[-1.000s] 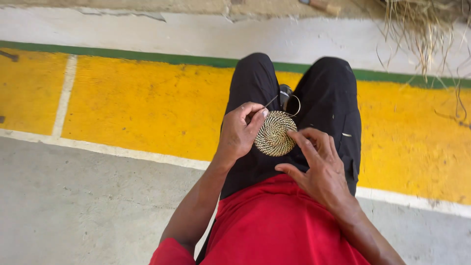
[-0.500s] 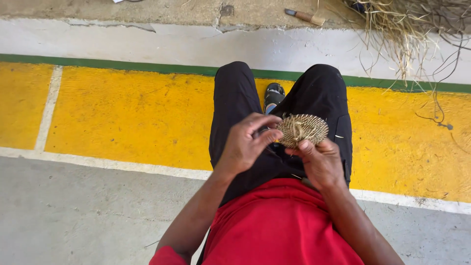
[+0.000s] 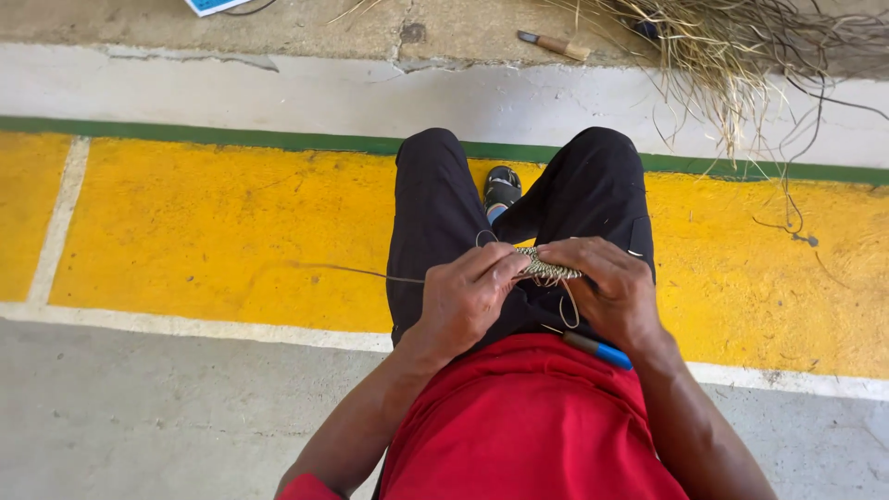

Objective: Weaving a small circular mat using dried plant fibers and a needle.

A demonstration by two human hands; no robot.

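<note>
Head view: 1 camera looks straight down at a seated person's lap and 2 bare hands.
Woven disc (image 3: 548, 268): a small coiled piece of pale fibre, held edge-on above the lap, between the 2 hands and over the black trousers (image 3: 435, 222).
Left hand (image 3: 466, 301): fingers curled shut, pinching the near-left rim of the woven disc between thumb and fingertips.
Right hand (image 3: 611, 292): fingers closed over the right rim of the woven disc, thumb on top, gripping it.
Loose strand (image 3: 370, 274): 1 thin fibre runs from the left hand out to the left across the yellow painted band (image 3: 204, 222); a second loop of fibre hangs under the disc, by the right hand.
Blue-handled tool (image 3: 597, 349): lies on the lap at the hem of the red shirt (image 3: 528, 426), just below the right wrist, untouched.
Progress, as a judgement: the coil is only a small flat round with fibre ends trailing from it, so the weaving looks begun but far from done; more rounds and the finishing of the edge appear to be left.
Floor: grey concrete at the near edge, then a white line, the yellow band, a green stripe, and a pale kerb at the far edge.
Dry grass bundle (image 3: 741, 46): heaped at the far right corner, well apart from the hands.
Knife with wooden handle (image 3: 554, 43): on the far ledge, just beside the grass.
Sandalled foot (image 3: 502, 188): seen between the knees.
</note>
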